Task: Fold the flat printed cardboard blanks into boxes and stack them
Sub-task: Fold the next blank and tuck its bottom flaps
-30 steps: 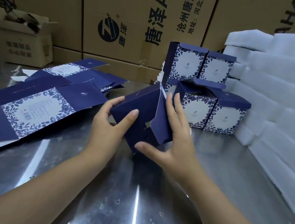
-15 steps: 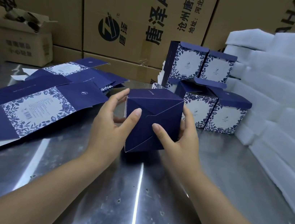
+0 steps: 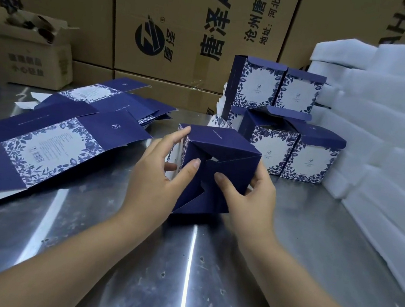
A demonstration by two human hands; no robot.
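Cardboard box (image 3: pixel 216 171): L hand (image 3: pixel 156 180) & R hand (image 3: pixel 249 199) grip it, thumbs pressing btm flaps. Risk: uneven pressure, flaps pop out.

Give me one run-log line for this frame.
step: closing end flaps | left hand, right hand: grip dark blue cardboard box, thumbs on flaps | behind: folded blue-and-white boxes, stacked

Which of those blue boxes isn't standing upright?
The box gripped between the left hand and right hand: it is tipped, plain bottom flaps facing the camera. The stacked boxes behind stand upright, printed fronts showing.
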